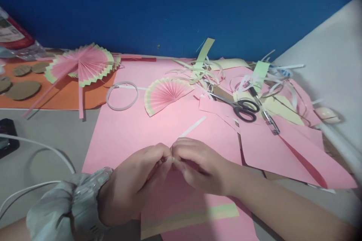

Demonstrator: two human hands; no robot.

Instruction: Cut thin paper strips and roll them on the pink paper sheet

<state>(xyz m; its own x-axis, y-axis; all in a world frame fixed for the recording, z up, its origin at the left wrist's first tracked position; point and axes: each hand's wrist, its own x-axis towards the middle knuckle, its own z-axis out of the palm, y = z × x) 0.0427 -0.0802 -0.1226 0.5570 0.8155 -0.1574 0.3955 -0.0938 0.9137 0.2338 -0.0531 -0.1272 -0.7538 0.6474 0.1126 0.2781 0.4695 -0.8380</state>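
Observation:
My left hand (141, 169) and my right hand (202, 165) meet over the pink paper, fingers curled and thumb and finger of each pinched together. Something tiny and pale shows between the fingertips, too small to name. A narrow white strip (194, 126) slants away just beyond my right hand's knuckles; whether it is held or lies on the paper I cannot tell. Beneath the hands is a pink sheet with a green and yellow band (195, 216) along its near side. Ahead of them rests a pleated pink paper fan (166, 94) with a yellow-green rim.
Black-handled scissors (246, 110) and a clear-ended pen or cutter (268, 118) lie right, among paper scraps. A tape ring (122, 96) sits left of the fan. Further left are larger pleated fans (93, 62), cardboard discs (24, 89) and a bottle (17, 34). A blue wall (158, 7) rises behind.

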